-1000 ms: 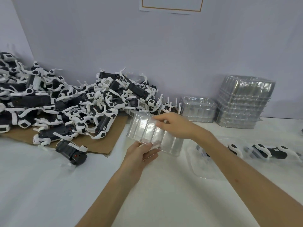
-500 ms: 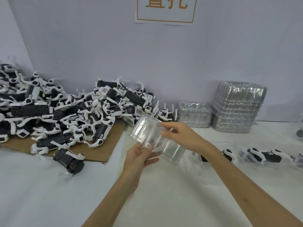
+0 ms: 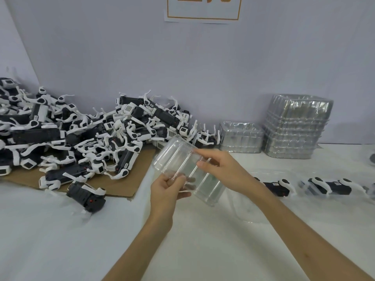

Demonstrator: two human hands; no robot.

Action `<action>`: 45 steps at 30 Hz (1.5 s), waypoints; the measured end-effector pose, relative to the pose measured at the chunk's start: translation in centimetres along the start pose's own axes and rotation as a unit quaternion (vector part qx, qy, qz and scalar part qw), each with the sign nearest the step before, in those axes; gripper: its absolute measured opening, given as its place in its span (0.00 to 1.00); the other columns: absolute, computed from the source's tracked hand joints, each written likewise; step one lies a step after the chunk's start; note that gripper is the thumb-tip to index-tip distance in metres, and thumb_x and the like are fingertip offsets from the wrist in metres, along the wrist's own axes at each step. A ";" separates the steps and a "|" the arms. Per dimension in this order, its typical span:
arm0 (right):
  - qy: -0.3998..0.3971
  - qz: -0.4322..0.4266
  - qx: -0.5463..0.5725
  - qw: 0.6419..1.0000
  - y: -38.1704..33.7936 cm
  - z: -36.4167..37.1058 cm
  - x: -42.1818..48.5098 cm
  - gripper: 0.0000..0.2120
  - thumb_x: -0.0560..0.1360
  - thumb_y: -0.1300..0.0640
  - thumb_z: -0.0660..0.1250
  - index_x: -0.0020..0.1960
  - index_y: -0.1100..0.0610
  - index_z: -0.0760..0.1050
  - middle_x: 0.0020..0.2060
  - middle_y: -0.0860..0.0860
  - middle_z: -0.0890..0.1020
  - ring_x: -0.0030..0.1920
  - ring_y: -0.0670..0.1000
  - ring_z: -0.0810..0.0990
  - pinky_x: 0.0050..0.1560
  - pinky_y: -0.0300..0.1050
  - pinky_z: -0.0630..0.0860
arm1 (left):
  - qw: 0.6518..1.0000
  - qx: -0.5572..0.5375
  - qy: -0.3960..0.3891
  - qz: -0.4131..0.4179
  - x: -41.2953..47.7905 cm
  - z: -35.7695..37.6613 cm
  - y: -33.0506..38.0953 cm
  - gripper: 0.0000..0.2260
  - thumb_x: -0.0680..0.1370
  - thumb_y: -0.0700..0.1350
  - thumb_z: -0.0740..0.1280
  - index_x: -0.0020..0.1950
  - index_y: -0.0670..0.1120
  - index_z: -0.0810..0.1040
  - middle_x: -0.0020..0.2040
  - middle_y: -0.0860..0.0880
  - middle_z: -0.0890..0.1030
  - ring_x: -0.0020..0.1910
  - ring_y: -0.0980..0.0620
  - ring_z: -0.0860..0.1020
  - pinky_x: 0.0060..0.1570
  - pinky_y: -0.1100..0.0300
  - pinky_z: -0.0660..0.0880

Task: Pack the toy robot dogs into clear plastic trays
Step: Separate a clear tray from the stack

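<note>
Clear plastic up in the middle of the frame: you've got a clear tray (image 3: pixel 188 169) lifted off the desk (image 3: pixel 60 240), tilted, and both hands are on it. Your left hand (image 3: pixel 168 191) comes from below, its grip closed with thumb and fingers pinching the tray's near edge. Your right hand (image 3: pixel 221 169) reaches across from the right, fingertips pinched on the upper rim. Over on the left, the pile of toy robot dogs (image 3: pixel 91 134) sprawls black and white across a cardboard sheet (image 3: pixel 121 185), one lone dog (image 3: pixel 86 196) lying at the sheet's front edge. At the right edge, two packed dogs (image 3: pixel 328 185) lie in a row on the desk, under what looks like clear plastic. Against the back wall sit a short tray stack (image 3: pixel 240 137) and, just beside it, a tall tray stack (image 3: pixel 296 126).
</note>
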State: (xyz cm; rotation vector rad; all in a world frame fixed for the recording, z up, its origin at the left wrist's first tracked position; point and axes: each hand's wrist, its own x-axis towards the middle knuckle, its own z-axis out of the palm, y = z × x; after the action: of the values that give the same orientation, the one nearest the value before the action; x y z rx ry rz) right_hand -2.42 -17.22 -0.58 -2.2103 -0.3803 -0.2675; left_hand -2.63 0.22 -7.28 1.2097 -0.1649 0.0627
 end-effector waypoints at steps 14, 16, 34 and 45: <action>0.014 0.022 0.123 0.992 1.4 -1.0 0.1 0.14 0.81 0.53 0.68 0.63 0.40 0.80 0.38 0.38 0.76 0.37 0.44 0.72 0.38 0.36 0.71 | 0.993 -0.006 -0.114 0.022 -0.2 0.1 0.8 0.14 0.77 0.45 0.68 0.60 0.42 0.78 0.53 0.44 0.86 0.49 0.43 0.86 0.43 0.58 0.82; 0.017 0.024 0.134 0.991 1.6 -1.1 -0.1 0.14 0.81 0.53 0.68 0.64 0.41 0.80 0.37 0.38 0.77 0.36 0.44 0.72 0.37 0.37 0.71 | 0.992 0.001 -0.121 0.025 -0.1 0.1 0.7 0.12 0.79 0.43 0.67 0.61 0.41 0.77 0.53 0.44 0.86 0.49 0.44 0.86 0.44 0.57 0.82; 0.123 -0.018 0.165 0.978 2.5 1.0 -3.6 0.19 0.76 0.50 0.67 0.67 0.46 0.79 0.57 0.47 0.84 0.42 0.56 0.78 0.50 0.47 0.77 | 0.988 0.082 -0.116 0.062 -0.4 0.3 0.4 0.08 0.81 0.32 0.64 0.55 0.40 0.80 0.47 0.42 0.87 0.43 0.44 0.86 0.41 0.57 0.82; 0.151 -0.064 0.125 0.978 1.9 1.5 -3.7 0.12 0.77 0.53 0.67 0.59 0.41 0.80 0.48 0.43 0.81 0.44 0.48 0.80 0.44 0.41 0.77 | 0.992 0.085 -0.072 0.054 -0.3 0.1 0.6 0.03 0.78 0.34 0.69 0.50 0.40 0.79 0.42 0.43 0.87 0.38 0.47 0.85 0.38 0.60 0.80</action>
State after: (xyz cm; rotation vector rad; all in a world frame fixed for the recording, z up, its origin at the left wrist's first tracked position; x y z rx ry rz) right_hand -5.07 -17.84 -4.02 -1.8648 -0.3670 -0.5860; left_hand -3.03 0.32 -6.69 1.3759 -0.3577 0.0844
